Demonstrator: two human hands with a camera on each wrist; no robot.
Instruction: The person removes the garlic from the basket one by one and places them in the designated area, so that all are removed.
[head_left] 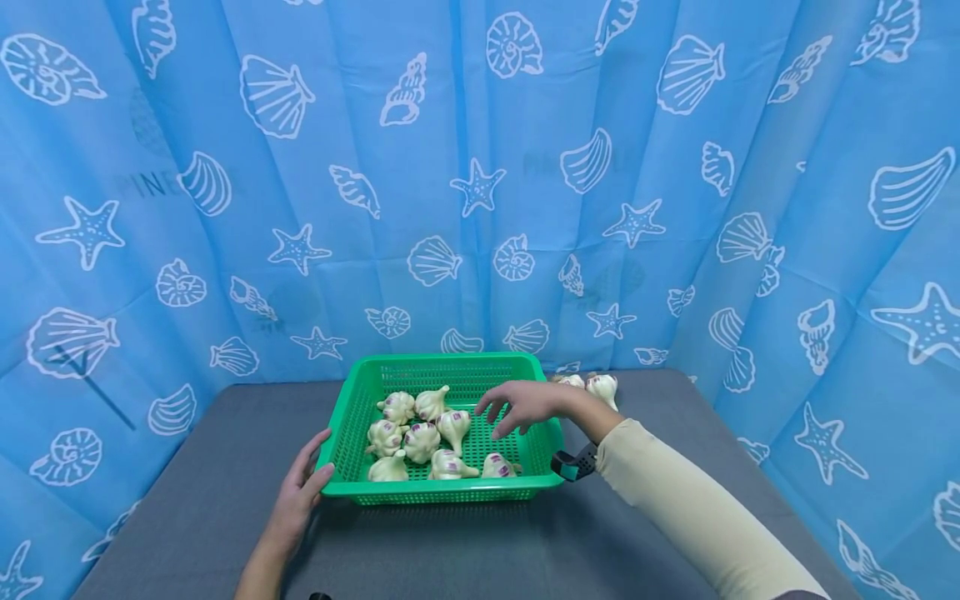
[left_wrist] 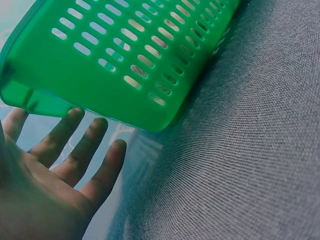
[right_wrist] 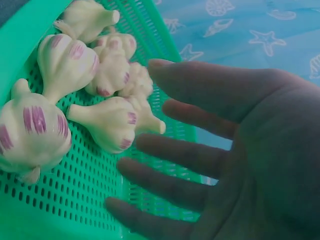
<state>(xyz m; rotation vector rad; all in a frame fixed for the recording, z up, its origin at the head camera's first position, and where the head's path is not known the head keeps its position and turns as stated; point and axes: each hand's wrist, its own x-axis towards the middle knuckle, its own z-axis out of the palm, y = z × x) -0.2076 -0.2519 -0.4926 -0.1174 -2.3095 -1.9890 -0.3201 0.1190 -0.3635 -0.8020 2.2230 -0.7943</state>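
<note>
A green slotted plastic basket (head_left: 450, 497) sits on the grey table. On its left side lie several white garlic bulbs with purple marks, such as this garlic bulb (head_left: 422, 442). My left hand (head_left: 294, 492) touches the basket's left rim near the front corner. In the left wrist view its fingers (left_wrist: 70, 165) are spread and nearly straight against the rim, the thumb mostly hidden. Over the basket's right half hovers my right hand (head_left: 522, 404), holding nothing. The right wrist view shows its fingers (right_wrist: 170, 185) apart, pointing toward the garlic bulbs (right_wrist: 107, 122).
Two or so more garlic bulbs (head_left: 602, 388) lie on the table (head_left: 645, 417) behind the right forearm, partly hidden by it. A blue curtain (head_left: 480, 250) with white shells and starfish surrounds the table. A dark wrist device (head_left: 573, 463) sits near the basket's right front corner.
</note>
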